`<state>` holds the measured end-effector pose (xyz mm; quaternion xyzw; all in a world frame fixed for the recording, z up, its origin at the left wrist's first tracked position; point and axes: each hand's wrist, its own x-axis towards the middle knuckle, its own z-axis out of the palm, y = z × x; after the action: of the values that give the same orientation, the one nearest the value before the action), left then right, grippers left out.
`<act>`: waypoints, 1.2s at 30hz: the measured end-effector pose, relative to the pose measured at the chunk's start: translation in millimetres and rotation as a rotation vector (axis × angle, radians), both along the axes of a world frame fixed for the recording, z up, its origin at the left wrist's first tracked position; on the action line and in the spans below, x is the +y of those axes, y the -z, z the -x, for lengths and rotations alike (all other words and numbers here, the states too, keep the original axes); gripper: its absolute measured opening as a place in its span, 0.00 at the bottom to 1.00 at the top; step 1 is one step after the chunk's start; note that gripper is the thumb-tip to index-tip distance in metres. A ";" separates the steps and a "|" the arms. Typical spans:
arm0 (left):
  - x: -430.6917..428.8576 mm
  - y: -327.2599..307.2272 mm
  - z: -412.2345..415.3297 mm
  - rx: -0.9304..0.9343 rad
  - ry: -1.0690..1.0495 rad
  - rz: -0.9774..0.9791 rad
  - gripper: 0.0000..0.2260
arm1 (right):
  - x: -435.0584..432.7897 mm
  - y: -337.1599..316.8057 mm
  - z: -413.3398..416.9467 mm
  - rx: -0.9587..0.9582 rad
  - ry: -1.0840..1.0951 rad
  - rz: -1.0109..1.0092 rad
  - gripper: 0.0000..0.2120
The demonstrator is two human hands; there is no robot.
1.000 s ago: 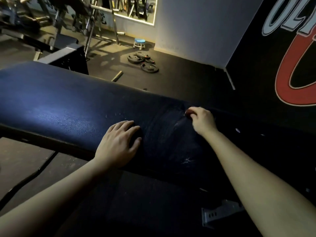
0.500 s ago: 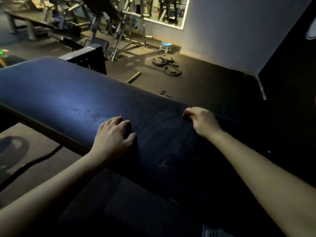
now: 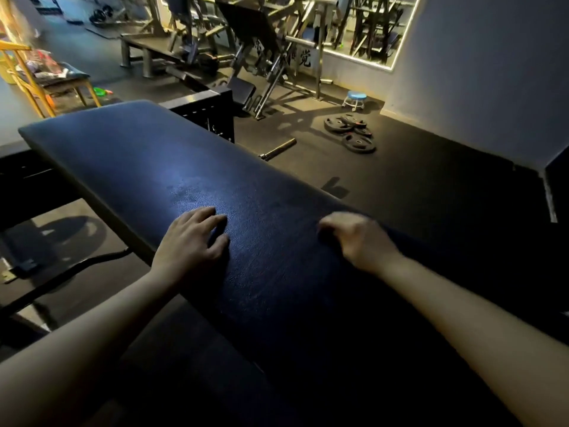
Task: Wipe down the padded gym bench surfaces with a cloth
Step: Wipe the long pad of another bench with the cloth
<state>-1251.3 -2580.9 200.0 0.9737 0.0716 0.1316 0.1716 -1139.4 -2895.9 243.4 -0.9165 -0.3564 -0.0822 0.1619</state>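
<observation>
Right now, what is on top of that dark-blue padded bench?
On the dark-blue padded bench rest two hands: the left hand lies palm-down, the right hand has curled fingers at the far edge. Whether a cloth lies beneath them is hidden.

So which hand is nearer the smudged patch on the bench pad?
Left. The left hand rests on the bench pad just on the near side of the smudged patch; the right hand lies well off to its right.
</observation>
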 end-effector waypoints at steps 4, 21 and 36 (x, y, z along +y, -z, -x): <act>0.9 1.7 -1.3 -0.001 -0.011 -0.019 0.30 | 39.2 2.6 -40.5 0.174 0.349 -0.153 0.16; 4.3 3.7 -1.0 -0.020 -0.011 0.002 0.30 | 44.7 1.5 16.4 0.162 0.209 -0.176 0.16; -58.6 -3.7 24.5 0.066 0.065 -0.059 0.32 | -0.6 3.2 50.1 0.114 0.246 -0.192 0.16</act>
<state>-1275.8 -2639.5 203.7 0.9840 0.0415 0.0956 0.1443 -1189.5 -2896.6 240.2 -0.9367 -0.2222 -0.0829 0.2575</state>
